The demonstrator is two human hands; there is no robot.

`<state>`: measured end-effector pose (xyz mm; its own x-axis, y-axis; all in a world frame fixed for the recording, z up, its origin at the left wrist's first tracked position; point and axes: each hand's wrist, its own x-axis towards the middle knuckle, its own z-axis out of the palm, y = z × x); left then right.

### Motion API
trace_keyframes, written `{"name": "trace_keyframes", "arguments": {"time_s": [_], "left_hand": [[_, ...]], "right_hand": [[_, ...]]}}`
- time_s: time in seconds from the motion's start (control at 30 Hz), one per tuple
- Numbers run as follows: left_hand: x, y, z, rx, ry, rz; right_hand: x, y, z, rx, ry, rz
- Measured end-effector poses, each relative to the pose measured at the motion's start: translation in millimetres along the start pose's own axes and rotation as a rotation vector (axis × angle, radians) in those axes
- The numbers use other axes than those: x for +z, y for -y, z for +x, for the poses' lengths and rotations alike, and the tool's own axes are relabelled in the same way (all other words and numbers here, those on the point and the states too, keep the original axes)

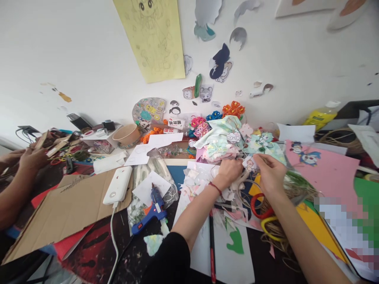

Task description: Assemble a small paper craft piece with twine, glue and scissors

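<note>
My right hand [271,173] pinches a small paper cutout [250,163] with a drawn character on it. Close to its left, my left hand [229,173] is closed, fingers curled down at the lower edge of a bouquet of pale green patterned fabric [220,134]; what those fingers hold, if anything, is hidden. Another drawn cutout [233,137] sits on the front of the bouquet. Scissors with red and yellow handles [257,206] lie below my right wrist. White paper scraps [197,183] are spread beside my left hand.
A blue glue gun [154,211] lies left of my left forearm, near a white power bank [117,185] with a cable on cardboard [74,205]. Another person's hands [31,157] work at far left. Pink paper [328,169] and a yellow bottle [322,115] are at right.
</note>
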<state>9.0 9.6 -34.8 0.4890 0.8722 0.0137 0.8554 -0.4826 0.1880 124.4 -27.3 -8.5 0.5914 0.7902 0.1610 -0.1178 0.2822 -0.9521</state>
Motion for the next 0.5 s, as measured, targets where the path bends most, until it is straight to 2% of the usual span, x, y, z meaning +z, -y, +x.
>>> {"name": "trace_keyframes", "arguments": {"time_s": [0.17,0.37,0.5], "left_hand": [[-0.3,2,2,0.006,-0.004,-0.010],[-8.6,7,5,-0.006,0.017,-0.048],[-14.2,7,4,-0.026,0.036,-0.075]], "right_hand": [[4,4,-1,-0.022,0.011,-0.015],[18,12,-5,-0.044,0.038,-0.038],[19,10,-10,-0.031,0.046,-0.035]]}}
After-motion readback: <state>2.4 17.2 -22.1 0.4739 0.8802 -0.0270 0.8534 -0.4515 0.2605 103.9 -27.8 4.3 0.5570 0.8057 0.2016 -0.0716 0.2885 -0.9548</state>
